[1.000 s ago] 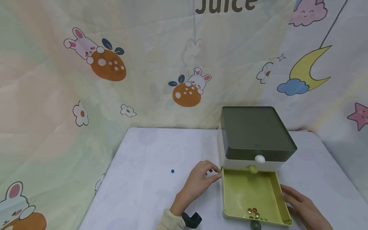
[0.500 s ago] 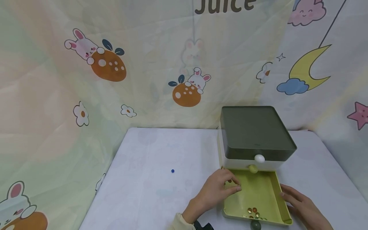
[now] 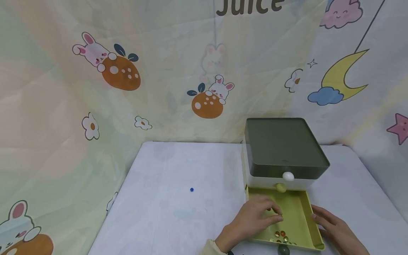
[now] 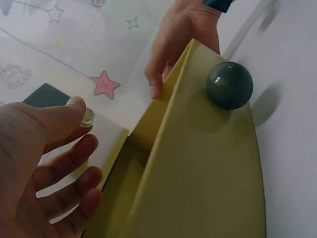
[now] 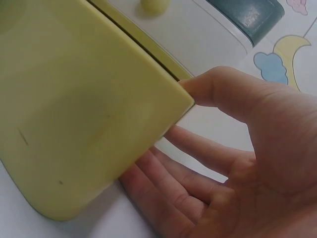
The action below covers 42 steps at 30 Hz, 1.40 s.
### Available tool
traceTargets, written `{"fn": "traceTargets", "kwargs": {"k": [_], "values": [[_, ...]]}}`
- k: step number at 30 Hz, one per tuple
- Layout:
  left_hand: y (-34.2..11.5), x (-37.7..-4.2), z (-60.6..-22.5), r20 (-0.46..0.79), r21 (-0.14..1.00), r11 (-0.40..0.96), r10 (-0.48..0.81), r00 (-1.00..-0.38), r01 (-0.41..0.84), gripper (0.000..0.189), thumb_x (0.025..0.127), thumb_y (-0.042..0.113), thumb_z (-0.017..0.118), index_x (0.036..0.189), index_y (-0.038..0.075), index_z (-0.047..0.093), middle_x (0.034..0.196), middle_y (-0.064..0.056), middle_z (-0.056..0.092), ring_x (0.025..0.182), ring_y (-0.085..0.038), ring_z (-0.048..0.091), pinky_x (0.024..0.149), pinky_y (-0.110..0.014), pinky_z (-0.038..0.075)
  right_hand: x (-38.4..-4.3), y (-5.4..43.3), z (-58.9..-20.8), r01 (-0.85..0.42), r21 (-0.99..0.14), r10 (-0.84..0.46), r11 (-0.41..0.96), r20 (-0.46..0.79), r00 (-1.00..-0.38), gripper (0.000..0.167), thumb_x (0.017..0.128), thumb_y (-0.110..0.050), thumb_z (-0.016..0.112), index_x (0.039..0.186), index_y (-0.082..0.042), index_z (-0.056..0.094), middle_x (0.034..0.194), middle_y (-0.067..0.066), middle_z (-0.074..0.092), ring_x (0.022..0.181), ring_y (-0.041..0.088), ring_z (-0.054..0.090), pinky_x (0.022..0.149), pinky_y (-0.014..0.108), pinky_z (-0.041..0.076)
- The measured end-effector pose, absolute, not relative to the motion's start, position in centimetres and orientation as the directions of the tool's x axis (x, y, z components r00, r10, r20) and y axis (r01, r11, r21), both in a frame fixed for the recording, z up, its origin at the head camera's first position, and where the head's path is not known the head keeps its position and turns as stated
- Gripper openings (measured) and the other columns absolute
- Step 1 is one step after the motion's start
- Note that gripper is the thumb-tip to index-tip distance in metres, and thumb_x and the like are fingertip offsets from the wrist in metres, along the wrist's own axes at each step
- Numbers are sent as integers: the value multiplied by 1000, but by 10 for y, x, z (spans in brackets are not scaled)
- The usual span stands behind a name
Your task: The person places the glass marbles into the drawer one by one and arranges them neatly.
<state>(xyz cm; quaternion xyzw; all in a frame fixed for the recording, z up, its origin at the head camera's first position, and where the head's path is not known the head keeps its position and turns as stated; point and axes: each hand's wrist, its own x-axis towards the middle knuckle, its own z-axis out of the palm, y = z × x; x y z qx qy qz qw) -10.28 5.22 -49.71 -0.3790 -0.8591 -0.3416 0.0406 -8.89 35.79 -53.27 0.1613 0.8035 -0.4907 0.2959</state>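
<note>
My left hand (image 3: 255,217) is over the open yellow-green drawer (image 3: 298,209), near its middle. Between thumb and index finger it pinches a clear glass marble (image 4: 88,118) with a yellowish swirl; the other fingers are loosely bent. At the drawer's right wall, my right hand (image 3: 339,228) has its thumb at the rim and its fingers along the outer side, as the right wrist view shows. Several amber and clear marbles (image 3: 282,233) lie inside by the drawer's front. A dark green round knob (image 4: 230,85) sits on the drawer's front face.
The drawer belongs to a small cabinet (image 3: 285,145) with a dark green top, a white knob (image 3: 288,176) and a yellow-green knob (image 3: 281,187). Left of it, a small blue ball (image 3: 192,190) lies on the white table (image 3: 165,216). A printed cloth (image 3: 165,71) hangs behind.
My left hand has moved right, from beside the drawer's left edge to over its inside, still pinching. The right hand and the drawer have stayed put.
</note>
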Motion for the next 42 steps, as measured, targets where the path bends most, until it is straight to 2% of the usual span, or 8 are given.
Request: {"fn": "traceTargets", "kwargs": {"k": [6,15,24,30,42], "values": [[63,-106,-507,324,461,553,623,-712,694,15,101,44,66,107,33,73,104,22,68,105,6,60,92,-1,36,-89,358,-532,555,-692,-27,461,-637,-771,106,103,-71,43,162,9,7,166,38,7,149,60,22,112,59,46],[72,-109,-518,303,287,677,607,-735,678,13,97,49,71,101,37,74,98,25,66,96,9,59,89,-6,41,-89,357,-533,554,-696,-31,457,-635,-772,105,103,-69,43,162,9,7,167,38,6,151,59,20,113,59,46],[79,-106,-527,306,99,765,586,-751,637,13,90,56,75,90,43,73,95,23,65,90,1,55,73,-12,34,-90,359,-537,577,-684,-18,446,-652,-758,115,97,-77,46,162,9,8,165,40,8,148,61,21,112,59,46],[81,-104,-527,261,61,781,589,-765,622,12,86,56,79,86,45,75,95,23,64,87,0,53,67,-16,28,-91,361,-539,572,-692,-20,440,-645,-764,114,97,-77,48,163,8,8,167,37,7,151,59,21,113,59,46],[81,-103,-525,207,33,780,607,-768,625,11,83,54,81,81,45,75,89,21,62,81,-2,48,66,-18,27,-89,357,-534,570,-686,-22,453,-648,-761,110,100,-74,43,163,9,7,166,39,6,150,60,18,114,61,44]]}}
